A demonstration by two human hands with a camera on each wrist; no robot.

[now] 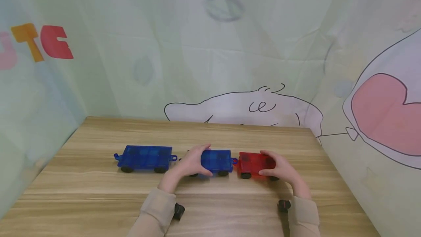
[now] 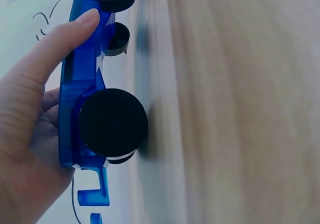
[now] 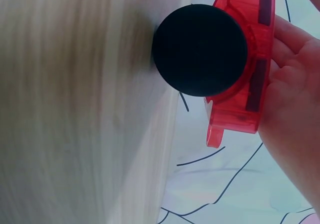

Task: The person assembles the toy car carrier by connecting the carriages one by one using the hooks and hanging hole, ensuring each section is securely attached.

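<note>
While fingers (image 1: 201, 149) grip cars (image 1: 216, 160), orange "T" (image 1: 31, 39), red "E" (image 1: 52, 43)

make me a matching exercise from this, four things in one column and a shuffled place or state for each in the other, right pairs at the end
Column one
1. Bare left hand
2. Bare right hand
3. Leftmost flat translucent blue plastic car
4. Printed pink heart

Column two
A. Grips the flat translucent red plastic car
B. Inside the printed white balloon at the head view's right
C. Grips the middle flat translucent blue plastic car
D. On the wood-grain table, gripped by neither hand

Right pairs: 1-C, 2-A, 3-D, 4-B
</note>
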